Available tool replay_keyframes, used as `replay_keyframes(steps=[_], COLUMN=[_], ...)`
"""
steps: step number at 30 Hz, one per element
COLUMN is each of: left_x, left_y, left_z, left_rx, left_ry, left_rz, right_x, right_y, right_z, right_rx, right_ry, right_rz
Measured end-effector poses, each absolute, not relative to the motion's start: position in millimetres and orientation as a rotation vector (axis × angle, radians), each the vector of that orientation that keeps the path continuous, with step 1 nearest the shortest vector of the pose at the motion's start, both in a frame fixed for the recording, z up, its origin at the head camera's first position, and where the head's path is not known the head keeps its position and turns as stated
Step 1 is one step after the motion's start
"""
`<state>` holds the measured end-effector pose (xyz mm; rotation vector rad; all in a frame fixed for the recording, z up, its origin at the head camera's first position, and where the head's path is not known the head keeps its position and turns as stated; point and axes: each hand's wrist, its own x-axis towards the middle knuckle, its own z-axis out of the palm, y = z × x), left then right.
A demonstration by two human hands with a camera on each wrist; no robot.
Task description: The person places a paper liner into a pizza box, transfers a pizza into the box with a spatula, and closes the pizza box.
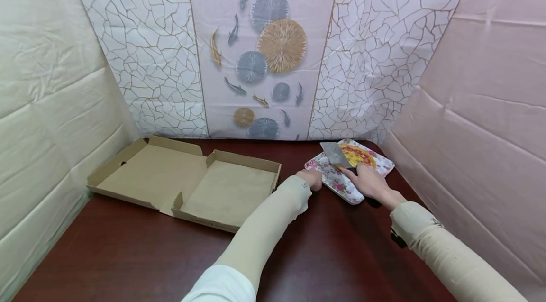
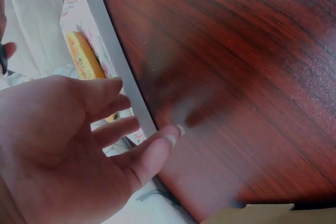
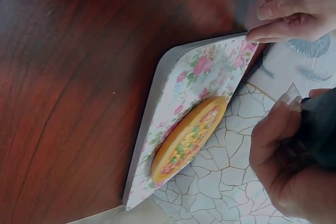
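Observation:
A small round pizza [image 1: 359, 155] with red and green toppings lies on a floral tray [image 1: 339, 187] at the back right. My right hand [image 1: 370, 181] grips the black handle of a spatula [image 1: 335, 153]; its broad metal blade hangs over the tray beside the pizza and overlaps it in the head view. In the right wrist view the dark handle [image 3: 319, 124] shows between thumb and fingers. My left hand [image 1: 312, 179] is at the tray's near left corner, fingers loosely bent and holding nothing. In the left wrist view its fingertips overlap the tray's pale rim [image 2: 118, 51].
An opened cardboard pizza box [image 1: 232, 193] lies on the left, its lid [image 1: 149, 174] folded out flat toward the left wall. The dark red wooden table [image 1: 341, 254] meets patterned curtains [image 1: 264, 103] at the back and pale cloth on both sides.

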<state>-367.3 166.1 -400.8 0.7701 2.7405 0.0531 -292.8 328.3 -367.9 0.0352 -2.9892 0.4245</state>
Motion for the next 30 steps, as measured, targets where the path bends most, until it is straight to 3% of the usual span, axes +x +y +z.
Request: replay_keyframes(steps=[8, 21, 30], left_x=[-359.3, -349.3, -358.0], left_y=[160.4, 140.8, 142.8], left_z=[-391.5, -379.2, -377.8], left_rx=[0.793, 0.584, 0.71], left_ry=[2.699, 2.67, 2.591], left_rz=[0.004, 0.127, -0.109], right_x=[-286.9, -277.6, -270.7], right_y=[332.2, 338.6, 342.5], right_z=[-366.7, -364.5, -368.5], right_rx=[-0.018, 0.008, 0.047], right_ry=[-3.059, -3.056, -3.072], right_rz=[0.406, 0.372, 0.401])
